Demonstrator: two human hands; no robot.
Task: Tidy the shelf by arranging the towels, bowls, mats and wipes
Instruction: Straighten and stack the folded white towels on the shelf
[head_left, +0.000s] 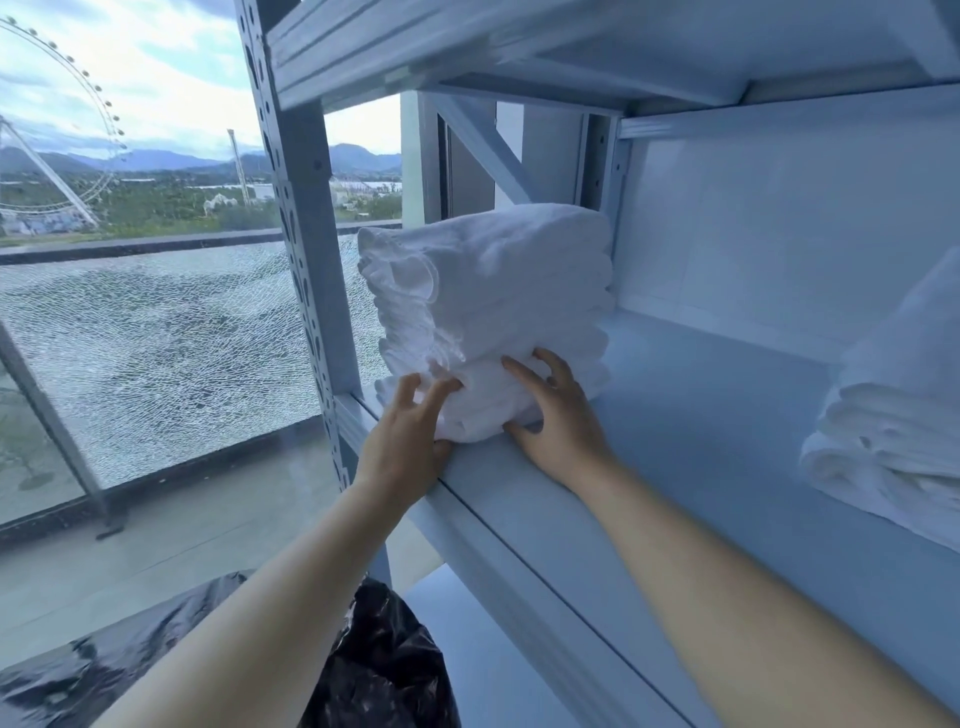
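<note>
Towel stack (493, 291) sits at the left end of the shelf (701, 415); your left hand (402, 436) and right hand (563, 421) each grip its lowest folds, fingers curled, thumbs beneath.

Both my bare forearms reach up from the lower edge toward the centre of the frame. My left hand (408, 431) pinches a folded towel (485, 402) between curled fingers and thumb. My right hand (558, 415), just beside it, grips the same towel, fingers spread and bent.

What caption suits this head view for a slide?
The left hand and right hand hold the bottom of a folded white towel stack on a shelf.
</note>
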